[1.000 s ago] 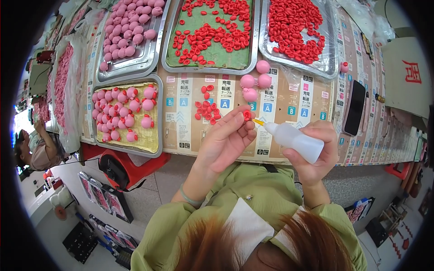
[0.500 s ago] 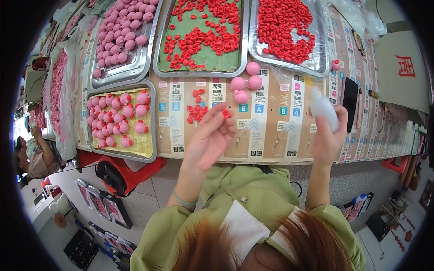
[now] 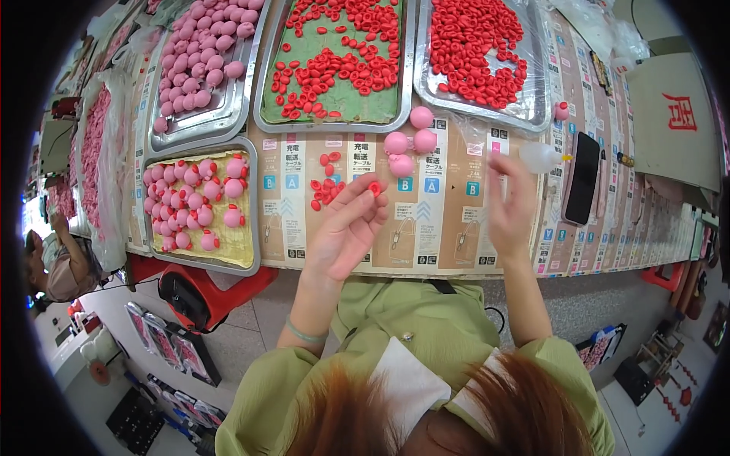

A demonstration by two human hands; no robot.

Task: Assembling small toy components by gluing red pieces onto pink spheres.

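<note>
My left hand [image 3: 351,228] pinches a small red oval ring-shaped piece [image 3: 375,188] between thumb and fingertips. Below it on the table lies a loose group of similar red pieces [image 3: 327,190]. My right hand [image 3: 508,201] is raised over the table with its fingers apart and nothing in them. Just past those fingers a translucent white squeeze bottle [image 3: 538,158] lies on its side, its yellow tip toward the right. Several plain pink balls [image 3: 401,166] sit in a cluster beyond the space between my hands.
A yellow-lined metal tray [image 3: 255,228] at left holds pink balls with red pieces attached. Farther back stand a tray of pink balls [image 3: 199,68], a green-lined tray [image 3: 334,125] and another tray [image 3: 487,110] of red pieces. A black phone [image 3: 582,178] lies at right.
My right hand has let go of the squeeze bottle, which now lies on the table, and has moved left. The left hand still pinches the red piece.
</note>
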